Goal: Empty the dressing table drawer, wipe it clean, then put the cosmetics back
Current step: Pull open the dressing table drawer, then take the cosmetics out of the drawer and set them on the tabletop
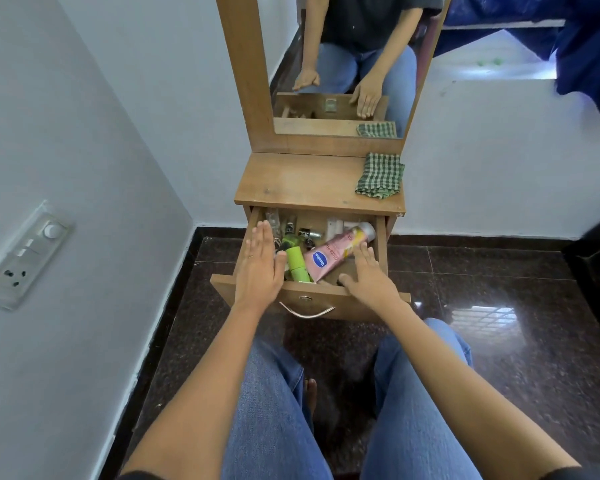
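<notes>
The wooden drawer of the small dressing table stands pulled out and holds several cosmetics. A pink lotion tube lies diagonally across it, a green bottle stands at its left, and small glass bottles sit behind. My left hand hovers flat, fingers straight, over the drawer's left side. My right hand reaches in on the right, fingers straight, fingertips at the pink tube. A green checked cloth lies folded on the tabletop's right end.
The tabletop carries a tall mirror behind it that reflects the person and the drawer. A white wall with a switch panel is close on the left. Dark polished floor surrounds the table; my knees are under the drawer.
</notes>
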The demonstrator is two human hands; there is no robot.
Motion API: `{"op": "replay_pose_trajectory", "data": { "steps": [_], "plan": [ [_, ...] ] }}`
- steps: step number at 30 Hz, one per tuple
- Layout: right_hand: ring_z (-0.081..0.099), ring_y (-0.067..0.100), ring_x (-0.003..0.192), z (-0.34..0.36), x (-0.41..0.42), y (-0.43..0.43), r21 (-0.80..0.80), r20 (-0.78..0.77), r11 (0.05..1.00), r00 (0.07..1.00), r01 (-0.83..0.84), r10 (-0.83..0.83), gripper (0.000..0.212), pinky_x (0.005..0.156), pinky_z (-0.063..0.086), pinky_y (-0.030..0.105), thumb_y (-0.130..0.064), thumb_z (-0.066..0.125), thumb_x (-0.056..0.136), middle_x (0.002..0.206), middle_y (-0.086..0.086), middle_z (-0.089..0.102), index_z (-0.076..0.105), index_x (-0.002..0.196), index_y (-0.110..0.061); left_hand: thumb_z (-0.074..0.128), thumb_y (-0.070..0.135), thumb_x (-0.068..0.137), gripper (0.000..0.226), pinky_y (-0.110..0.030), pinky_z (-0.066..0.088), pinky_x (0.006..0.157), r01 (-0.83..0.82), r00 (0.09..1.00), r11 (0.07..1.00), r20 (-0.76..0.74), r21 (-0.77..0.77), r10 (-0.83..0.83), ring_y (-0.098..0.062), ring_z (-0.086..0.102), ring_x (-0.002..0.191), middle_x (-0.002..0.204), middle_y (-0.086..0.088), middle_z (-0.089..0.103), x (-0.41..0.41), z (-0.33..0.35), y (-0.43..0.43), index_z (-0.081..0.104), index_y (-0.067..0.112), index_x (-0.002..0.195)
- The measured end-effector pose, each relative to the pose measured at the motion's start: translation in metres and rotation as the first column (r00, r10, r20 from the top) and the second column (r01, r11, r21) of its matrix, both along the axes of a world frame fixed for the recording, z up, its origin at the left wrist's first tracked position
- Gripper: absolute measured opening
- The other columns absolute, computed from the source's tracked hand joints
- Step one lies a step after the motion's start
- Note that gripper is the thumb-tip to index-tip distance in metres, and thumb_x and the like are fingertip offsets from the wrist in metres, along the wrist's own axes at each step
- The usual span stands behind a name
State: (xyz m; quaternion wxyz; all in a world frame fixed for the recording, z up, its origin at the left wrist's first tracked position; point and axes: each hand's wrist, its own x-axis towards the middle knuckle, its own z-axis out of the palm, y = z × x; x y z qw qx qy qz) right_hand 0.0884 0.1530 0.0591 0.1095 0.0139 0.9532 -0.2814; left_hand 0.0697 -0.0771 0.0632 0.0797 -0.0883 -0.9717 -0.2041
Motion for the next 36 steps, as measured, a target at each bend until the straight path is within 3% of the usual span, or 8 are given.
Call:
{"op": "replay_pose_trajectory", "data": {
  "steps": [12,15,17,20,22,27,32,36],
  "plan": [
    [-0.001,0.017,0.148,-0.007,0.042,-0.008,0.021,0.05,0.999,0.998,-0.028,0.027,0.069,0.117,0.016,0.035,-0.03,0.044,0.097,0.161,0.005,0.0,0.006,0.153,-0.015,0.025,0.033,0.104,0.062,-0.031,0.0,0.121,-0.085,0.993,0.996,0.085,0.042,0.081,-0.022,0.003,0.149,0.161,-0.014,0.005,-0.003,-0.013,-0.011,0.001,0.003,0.153],
    [0.003,0.019,0.148,-0.008,0.047,-0.01,0.064,0.009,0.996,0.998,-0.067,0.066,0.062,0.118,0.008,0.033,-0.025,0.037,0.099,0.16,0.008,0.005,0.008,0.153,-0.012,0.025,0.034,0.104,0.062,-0.032,0.004,0.121,-0.178,0.981,0.983,0.094,0.048,0.173,-0.023,0.007,0.149,0.161,-0.015,0.01,-0.003,-0.014,-0.021,0.004,0.003,0.153],
    [0.018,0.022,0.145,-0.006,0.044,-0.012,0.033,0.023,0.998,0.998,-0.056,0.056,0.062,0.116,0.019,0.033,-0.022,0.042,0.098,0.158,0.011,0.017,0.014,0.152,-0.01,0.025,0.035,0.104,0.062,-0.033,0.006,0.12,-0.245,0.965,0.966,0.112,0.078,0.236,-0.023,0.008,0.149,0.161,-0.014,0.012,-0.001,-0.014,-0.026,0.006,0.003,0.154],
    [0.062,0.022,0.103,0.002,0.035,-0.02,0.029,-0.054,0.999,0.998,-0.025,0.027,0.047,0.082,0.05,0.031,-0.019,0.05,0.094,0.123,0.01,0.061,0.041,0.139,-0.012,0.025,0.036,0.104,0.061,-0.034,0.01,0.12,-0.317,0.944,0.938,0.14,0.137,0.299,-0.023,0.01,0.149,0.16,-0.012,0.015,0.002,-0.012,-0.025,0.01,0.004,0.154],
    [0.065,0.022,0.088,0.006,0.024,-0.031,0.026,-0.083,0.999,0.996,-0.033,0.035,0.035,0.074,0.055,0.034,-0.021,0.051,0.094,0.105,0.007,0.069,0.053,0.128,-0.014,0.026,0.036,0.104,0.06,-0.035,0.013,0.119,-0.339,0.936,0.927,0.158,0.158,0.315,-0.022,0.011,0.149,0.16,-0.01,0.018,0.002,-0.011,-0.025,0.013,0.006,0.154],
    [0.059,0.028,0.085,0.006,-0.009,-0.065,-0.082,0.03,0.996,0.999,-0.025,0.027,0.022,0.064,0.047,0.031,-0.028,0.063,0.086,0.084,0.008,0.065,0.061,0.099,-0.01,0.026,0.034,0.104,0.057,-0.033,0.013,0.121,-0.288,0.951,0.942,0.165,0.174,0.26,-0.019,0.013,0.148,0.16,-0.009,0.02,0.003,-0.012,-0.025,0.018,0.007,0.153],
    [0.055,0.024,0.088,-0.007,-0.03,-0.093,0.001,0.091,0.997,0.993,-0.076,0.076,0.039,0.068,0.042,0.03,-0.04,0.07,0.081,0.089,0.007,0.056,0.05,0.094,-0.009,0.026,0.034,0.104,0.056,-0.034,0.014,0.12,-0.297,0.948,0.938,0.176,0.179,0.267,-0.02,0.014,0.148,0.159,-0.009,0.02,0.003,-0.012,-0.023,0.019,0.009,0.153],
    [0.057,0.027,0.103,-0.024,-0.03,-0.105,0.124,0.103,0.989,0.992,-0.085,0.072,0.058,0.084,0.049,0.037,-0.045,0.072,0.078,0.109,0.01,0.06,0.052,0.117,-0.007,0.027,0.034,0.104,0.056,-0.034,0.016,0.12,-0.304,0.944,0.934,0.188,0.188,0.27,-0.02,0.015,0.148,0.159,-0.009,0.021,0.002,-0.011,-0.024,0.02,0.009,0.153]
  ]
}}
